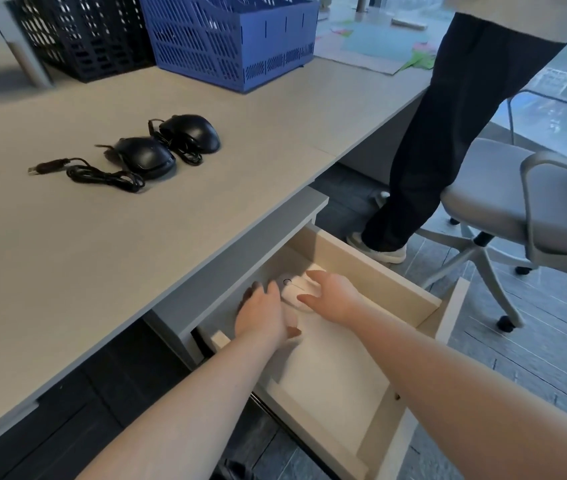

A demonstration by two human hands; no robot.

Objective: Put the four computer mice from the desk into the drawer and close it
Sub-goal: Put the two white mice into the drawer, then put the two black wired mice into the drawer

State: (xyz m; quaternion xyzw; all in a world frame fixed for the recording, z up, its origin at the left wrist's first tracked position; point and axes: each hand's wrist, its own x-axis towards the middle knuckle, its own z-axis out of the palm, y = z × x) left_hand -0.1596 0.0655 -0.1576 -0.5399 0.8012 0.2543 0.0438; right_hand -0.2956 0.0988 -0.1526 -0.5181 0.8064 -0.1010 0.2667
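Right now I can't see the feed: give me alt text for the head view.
Both hands, left and right, reach into the open drawer, around a white mouse. Two black wired mice lie on the desk, with file racks behind and another person's leg nearby.

Blue file rack (230,39) beside black crate (81,32) at the back; grey office chair (531,209) right; bystander's dark trouser leg (448,133); papers (379,39) beyond.

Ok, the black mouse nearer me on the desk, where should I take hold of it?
Grip the nearer black mouse across its two long sides, coming down from above. Its domed back faces up, and its loose cable trails left, so gathering that up too would probably help.
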